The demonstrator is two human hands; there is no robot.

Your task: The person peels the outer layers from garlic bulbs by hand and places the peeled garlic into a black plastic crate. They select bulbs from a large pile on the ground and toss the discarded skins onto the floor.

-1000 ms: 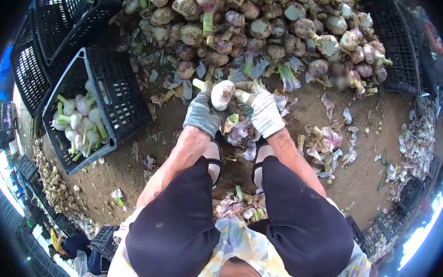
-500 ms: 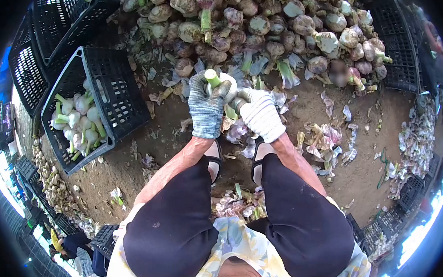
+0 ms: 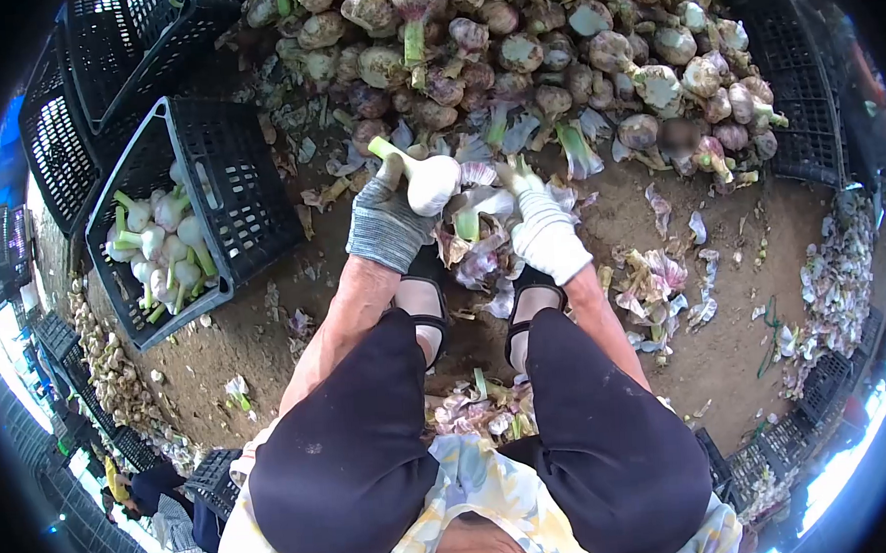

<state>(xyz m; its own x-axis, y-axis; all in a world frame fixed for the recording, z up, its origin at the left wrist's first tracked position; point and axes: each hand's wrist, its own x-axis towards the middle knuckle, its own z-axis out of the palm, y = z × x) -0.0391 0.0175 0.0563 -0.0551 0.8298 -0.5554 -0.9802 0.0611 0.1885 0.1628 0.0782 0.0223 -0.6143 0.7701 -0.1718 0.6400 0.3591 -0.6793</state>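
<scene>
A white garlic bulb [image 3: 432,184] with a cut green stem pointing up and left is gripped in my gloved left hand [image 3: 388,214]. The thumb and fingers hold it around the stem and lower side. To the right of the bulb is my gloved right hand [image 3: 544,226], apart from it, its fingers extended and slightly blurred. Loose papery garlic skin [image 3: 481,202] shows between the two hands, beside the right fingertips. Beyond the hands lies a heap of unpeeled garlic [image 3: 522,54] with purplish, soil-stained skins.
To the left stands a tilted black crate [image 3: 242,177] holding several clean white garlic bulbs [image 3: 166,241]. More black crates [image 3: 115,43] are behind it, and another crate [image 3: 778,79] is at the right. Peeled skins [image 3: 654,290] litter the dirt floor. A person [image 3: 170,511] sits at lower left.
My left hand has moved slightly left and tilted the garlic, so its white bulb now shows. The right hand has drawn away to the right, and loose skin appears between them.
</scene>
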